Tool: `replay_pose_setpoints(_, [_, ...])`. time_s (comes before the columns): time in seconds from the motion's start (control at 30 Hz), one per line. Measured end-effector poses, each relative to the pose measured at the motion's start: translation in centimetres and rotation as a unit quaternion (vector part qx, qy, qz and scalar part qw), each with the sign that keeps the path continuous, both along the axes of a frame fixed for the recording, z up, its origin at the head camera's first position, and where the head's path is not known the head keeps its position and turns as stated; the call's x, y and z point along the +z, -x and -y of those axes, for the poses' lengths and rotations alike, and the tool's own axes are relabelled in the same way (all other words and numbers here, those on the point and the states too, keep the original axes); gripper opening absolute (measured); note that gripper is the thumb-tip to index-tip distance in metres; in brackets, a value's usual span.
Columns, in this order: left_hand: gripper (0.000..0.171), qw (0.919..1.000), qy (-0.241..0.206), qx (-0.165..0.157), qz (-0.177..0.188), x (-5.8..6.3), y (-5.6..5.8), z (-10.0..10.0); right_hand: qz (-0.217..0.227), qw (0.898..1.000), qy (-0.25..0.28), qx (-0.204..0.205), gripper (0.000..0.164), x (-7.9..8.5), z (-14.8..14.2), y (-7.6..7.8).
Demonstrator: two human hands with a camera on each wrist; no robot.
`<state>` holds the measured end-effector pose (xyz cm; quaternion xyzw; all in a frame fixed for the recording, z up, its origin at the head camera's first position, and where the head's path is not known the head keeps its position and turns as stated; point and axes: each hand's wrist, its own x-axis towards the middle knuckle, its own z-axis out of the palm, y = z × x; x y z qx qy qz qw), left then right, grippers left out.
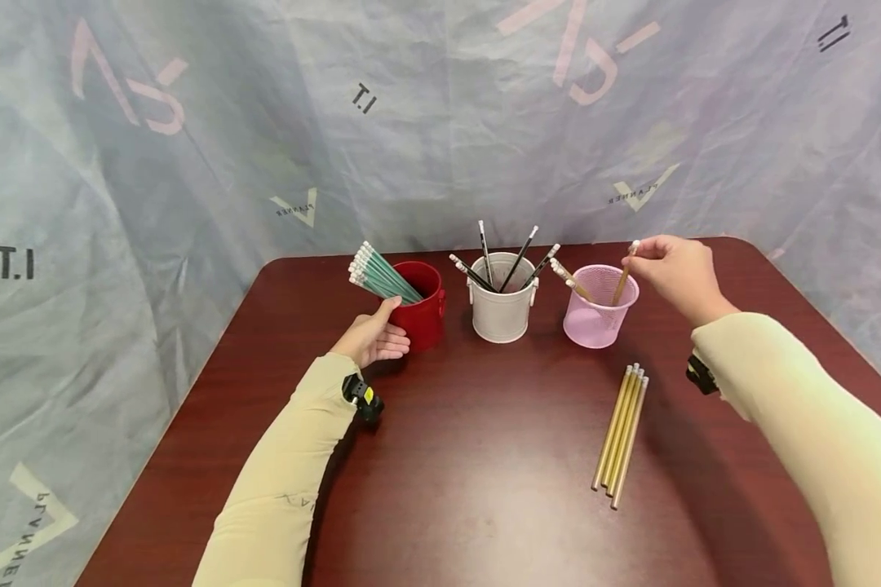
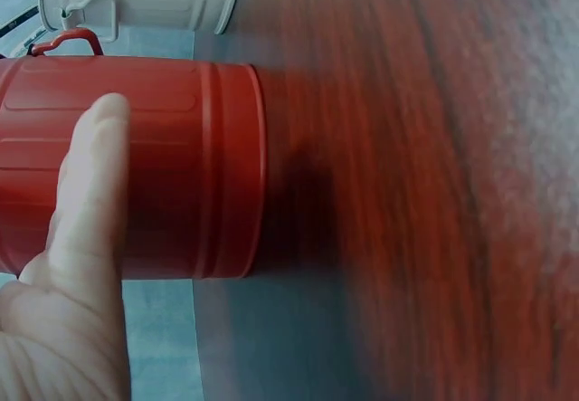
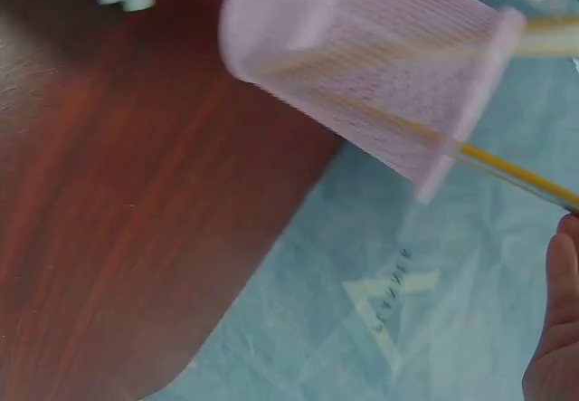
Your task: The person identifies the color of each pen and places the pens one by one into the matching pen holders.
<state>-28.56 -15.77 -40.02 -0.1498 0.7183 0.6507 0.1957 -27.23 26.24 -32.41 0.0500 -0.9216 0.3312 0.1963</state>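
Observation:
My right hand (image 1: 679, 271) pinches a gold pencil (image 1: 622, 284) near its white eraser end. The pencil's lower part is inside the pink mesh cup (image 1: 591, 326), seen through the mesh in the right wrist view, while other gold pencils (image 1: 577, 284) lean on the cup's left side. My left hand (image 1: 373, 336) is against the red bucket (image 1: 424, 324), thumb near the rim and fingers straight along its side. Teal pencils (image 1: 385, 275) with white erasers lean out of that bucket to the left. On the table, several gold pencils (image 1: 620, 436) lie side by side in front of the cup.
Between the red bucket and the pink cup stands a white bucket (image 1: 501, 318) holding several black pencils (image 1: 519, 259). All three containers are near the back edge of the dark red table (image 1: 477, 456). A grey printed cloth (image 1: 426, 122) hangs behind it.

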Motion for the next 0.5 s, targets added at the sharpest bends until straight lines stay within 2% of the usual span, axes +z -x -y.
replay_pose_setpoints(0.17, [0.071,0.9999,0.012,-0.002,-0.001,0.0,0.4,-0.5,-0.004,0.999,-0.032,0.037,0.020,-1.4,1.1,0.1])
replay_pose_setpoints(0.33, [0.073,0.9999,0.014,-0.003,0.004,0.0,0.4,-0.3,0.014,0.996,-0.054,0.063,0.018,-2.1,2.2,0.3])
replay_pose_setpoints(0.5, [0.073,0.9998,0.016,-0.008,0.002,-0.3,0.4,-0.2,0.023,0.997,-0.060,0.047,0.020,-2.2,1.8,0.1])
